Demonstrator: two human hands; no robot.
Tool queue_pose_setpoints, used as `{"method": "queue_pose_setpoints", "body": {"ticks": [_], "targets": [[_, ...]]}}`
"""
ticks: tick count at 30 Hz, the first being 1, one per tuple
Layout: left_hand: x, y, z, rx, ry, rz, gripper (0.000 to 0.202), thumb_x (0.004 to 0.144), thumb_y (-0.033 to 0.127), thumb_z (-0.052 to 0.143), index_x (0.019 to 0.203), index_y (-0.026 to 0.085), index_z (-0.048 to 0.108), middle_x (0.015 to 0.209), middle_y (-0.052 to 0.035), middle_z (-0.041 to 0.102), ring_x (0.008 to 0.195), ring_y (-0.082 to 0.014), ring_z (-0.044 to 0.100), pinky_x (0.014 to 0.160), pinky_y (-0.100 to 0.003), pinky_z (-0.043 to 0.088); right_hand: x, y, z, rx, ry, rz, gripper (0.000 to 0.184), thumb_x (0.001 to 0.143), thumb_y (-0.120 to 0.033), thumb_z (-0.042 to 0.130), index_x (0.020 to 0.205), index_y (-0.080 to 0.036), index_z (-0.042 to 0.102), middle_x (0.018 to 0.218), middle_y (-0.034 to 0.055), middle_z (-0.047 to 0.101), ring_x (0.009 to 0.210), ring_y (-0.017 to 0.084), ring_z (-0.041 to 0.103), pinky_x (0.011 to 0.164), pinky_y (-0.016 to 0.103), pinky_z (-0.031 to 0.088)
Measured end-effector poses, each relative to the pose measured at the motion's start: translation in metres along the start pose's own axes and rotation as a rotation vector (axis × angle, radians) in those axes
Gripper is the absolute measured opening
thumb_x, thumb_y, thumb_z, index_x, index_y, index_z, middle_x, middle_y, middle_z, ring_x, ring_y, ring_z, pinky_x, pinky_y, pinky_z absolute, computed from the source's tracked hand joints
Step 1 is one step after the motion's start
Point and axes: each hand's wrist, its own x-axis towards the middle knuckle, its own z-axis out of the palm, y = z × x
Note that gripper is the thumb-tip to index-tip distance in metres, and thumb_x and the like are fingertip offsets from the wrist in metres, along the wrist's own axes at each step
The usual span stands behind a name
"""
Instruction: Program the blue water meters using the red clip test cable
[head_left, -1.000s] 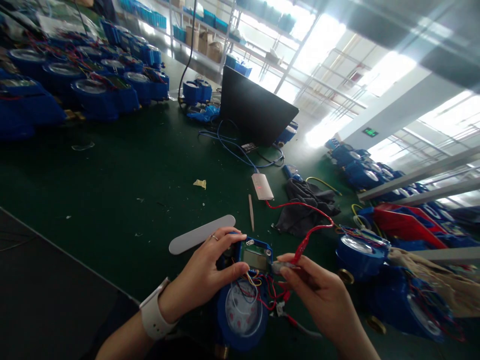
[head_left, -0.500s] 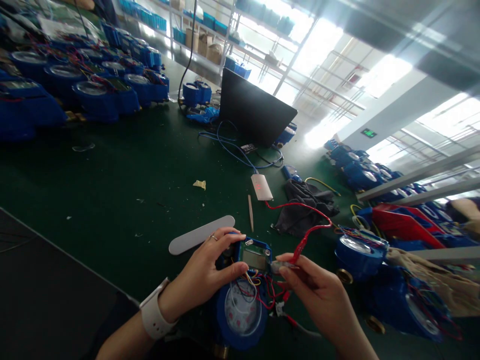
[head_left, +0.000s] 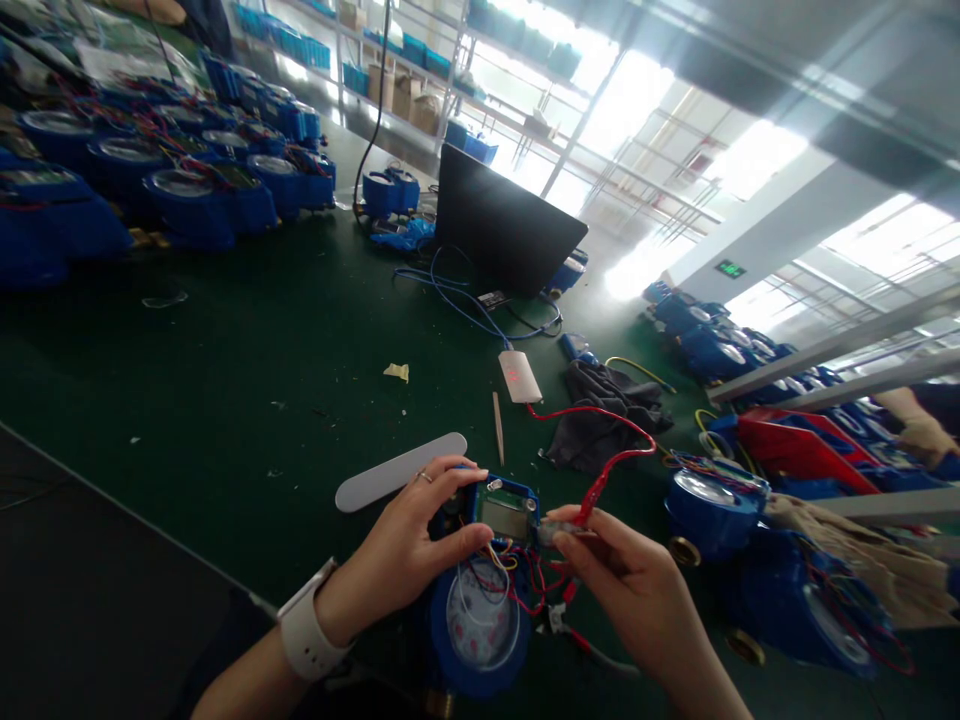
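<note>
A blue water meter (head_left: 480,625) with a round dial stands at the table's near edge. Its box holds a green circuit board with a small display (head_left: 504,520), and red, white and yellow wires spill out below. My left hand (head_left: 424,540) grips this box, thumb on the near side and fingers over the far side. Between the thumb and fingers of my right hand (head_left: 619,560) is a clear connector (head_left: 555,532) on a red cable (head_left: 600,480), held against the box's right side. That cable leads to a white adapter box (head_left: 519,376) with red lights.
A black laptop (head_left: 506,220) stands behind the adapter. Many blue meters (head_left: 187,195) crowd the left, others (head_left: 709,500) the right. A pale flat bar (head_left: 401,472), a wooden stick (head_left: 499,428) and a dark cloth (head_left: 607,410) lie nearby. Another person's hand (head_left: 922,430) shows far right.
Both hands keep the same hold on the meter and connector. The view has shifted slightly, and another person's hand and sleeve have come further into sight at far right.
</note>
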Motion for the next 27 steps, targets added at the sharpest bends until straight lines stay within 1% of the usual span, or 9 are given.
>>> {"method": "queue_pose_setpoints", "body": {"ticks": [3, 5, 7, 11, 15, 17, 21, 24, 27], "targets": [[-0.0004, 0.0003, 0.0, 0.005, 0.004, -0.003, 0.045, 0.091, 0.054, 0.06, 0.129, 0.031, 0.055, 0.14, -0.0058, 0.049, 0.132, -0.0291, 0.046, 0.111, -0.05, 0.037, 0.0005, -0.0028, 0.0005, -0.006, 0.006, -0.065, 0.02, 0.085, -0.036, 0.068, 0.096, -0.02, 0.074, 0.089, 0.0051, 0.075, 0.069, 0.018, 0.072, 0.062, 0.026, 0.063], [-0.0003, 0.0, 0.0001, 0.005, 0.008, 0.001, 0.044, 0.091, 0.054, 0.06, 0.129, 0.031, 0.055, 0.141, -0.0054, 0.048, 0.133, -0.0291, 0.046, 0.111, -0.05, 0.036, 0.0, -0.0041, 0.0008, -0.012, 0.005, -0.074, 0.021, 0.086, -0.036, 0.066, 0.098, -0.02, 0.074, 0.088, 0.0047, 0.076, 0.069, 0.018, 0.072, 0.062, 0.026, 0.063], [0.0, -0.0008, 0.0003, 0.002, 0.01, 0.003, 0.044, 0.091, 0.053, 0.06, 0.13, 0.032, 0.054, 0.141, -0.0047, 0.048, 0.133, -0.0284, 0.045, 0.112, -0.049, 0.036, -0.0013, -0.0045, 0.0013, -0.012, -0.001, -0.058, 0.021, 0.088, -0.036, 0.064, 0.099, -0.02, 0.074, 0.084, 0.0039, 0.076, 0.069, 0.018, 0.073, 0.063, 0.026, 0.063], [-0.0004, -0.0017, 0.0007, -0.007, 0.017, -0.009, 0.044, 0.091, 0.053, 0.06, 0.129, 0.031, 0.055, 0.141, -0.0054, 0.048, 0.133, -0.0288, 0.046, 0.112, -0.05, 0.036, -0.0044, -0.0036, 0.002, 0.034, -0.005, -0.036, 0.022, 0.089, -0.038, 0.064, 0.099, -0.021, 0.073, 0.086, 0.0035, 0.077, 0.07, 0.018, 0.073, 0.065, 0.026, 0.064], [-0.0008, 0.0004, 0.0009, -0.003, 0.034, -0.009, 0.043, 0.091, 0.053, 0.06, 0.128, 0.032, 0.056, 0.141, -0.0054, 0.049, 0.132, -0.0293, 0.047, 0.111, -0.05, 0.036, -0.0045, -0.0042, 0.0017, 0.102, 0.014, -0.01, 0.024, 0.089, -0.042, 0.063, 0.097, -0.021, 0.071, 0.095, 0.0059, 0.076, 0.077, 0.019, 0.074, 0.067, 0.027, 0.065], [-0.0003, 0.0025, 0.0007, -0.005, 0.034, -0.007, 0.043, 0.091, 0.052, 0.061, 0.128, 0.032, 0.057, 0.14, -0.0055, 0.05, 0.13, -0.0291, 0.048, 0.11, -0.05, 0.037, -0.0035, -0.0051, 0.0013, 0.101, 0.024, 0.003, 0.024, 0.089, -0.042, 0.064, 0.095, -0.02, 0.071, 0.096, 0.0069, 0.076, 0.079, 0.02, 0.074, 0.067, 0.028, 0.066], [0.0008, 0.0047, 0.0004, -0.008, 0.021, -0.021, 0.043, 0.09, 0.051, 0.062, 0.127, 0.029, 0.057, 0.139, -0.0069, 0.051, 0.131, -0.0299, 0.048, 0.111, -0.051, 0.036, -0.0022, -0.006, 0.0011, 0.034, 0.03, -0.004, 0.022, 0.087, -0.038, 0.063, 0.094, -0.02, 0.073, 0.088, 0.0048, 0.075, 0.071, 0.018, 0.073, 0.064, 0.029, 0.065], [0.0009, 0.0028, 0.0008, -0.001, 0.032, -0.007, 0.043, 0.09, 0.051, 0.062, 0.127, 0.03, 0.058, 0.139, -0.0059, 0.051, 0.13, -0.0296, 0.049, 0.11, -0.051, 0.037, -0.0025, -0.0058, 0.0013, 0.016, 0.035, -0.009, 0.02, 0.087, -0.036, 0.063, 0.093, -0.02, 0.073, 0.083, 0.0027, 0.073, 0.067, 0.016, 0.071, 0.063, 0.026, 0.064], [0.0006, 0.0014, 0.0011, 0.006, 0.034, -0.006, 0.042, 0.09, 0.051, 0.062, 0.127, 0.031, 0.057, 0.139, -0.0053, 0.051, 0.131, -0.0292, 0.048, 0.111, -0.05, 0.036, -0.0026, -0.006, 0.0018, 0.013, 0.037, -0.006, 0.019, 0.086, -0.036, 0.064, 0.092, -0.02, 0.073, 0.082, 0.0022, 0.073, 0.067, 0.015, 0.071, 0.063, 0.025, 0.064]]}}
